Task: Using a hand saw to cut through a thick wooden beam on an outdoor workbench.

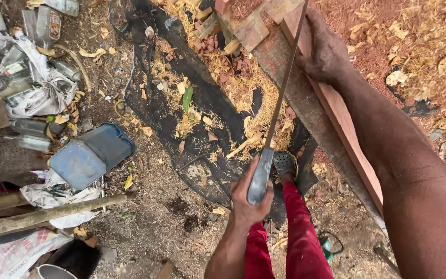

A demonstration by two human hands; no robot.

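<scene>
Left hand (248, 199): nearest the camera, clenched around the grey handle of a long machete (279, 106), thumb lying along the grip.
Machete: a thin, straight blade seen almost edge-on; it runs up and away from the handle and crosses in front of the reddish plank (346, 132) near the top of the view. Whether the edge is biting into the wood or only lies against it cannot be told from here.
Leg: a red trouser leg (298, 232) and a grey perforated clog (284, 164) stand on the black sheet (207, 103), just under the handle.
Right hand (326, 51): farther off, at the end of an outstretched arm, closed over the top edge of the plank and steadying it.
Plank: long, narrow, fresh red-brown face, tilted on edge against a greyer weathered board (295, 88); shavings and chips lie strewn below.
Step in hand: judged to be trimming the plank's edge with chopping strokes.
Next move calls for: a firm hold up top, fingers kept clear of the blade's path, foot held back.
Far left: crushed plastic bottles (32, 62), a blue flattened container (91, 155), a wooden pole (47, 214).
</scene>
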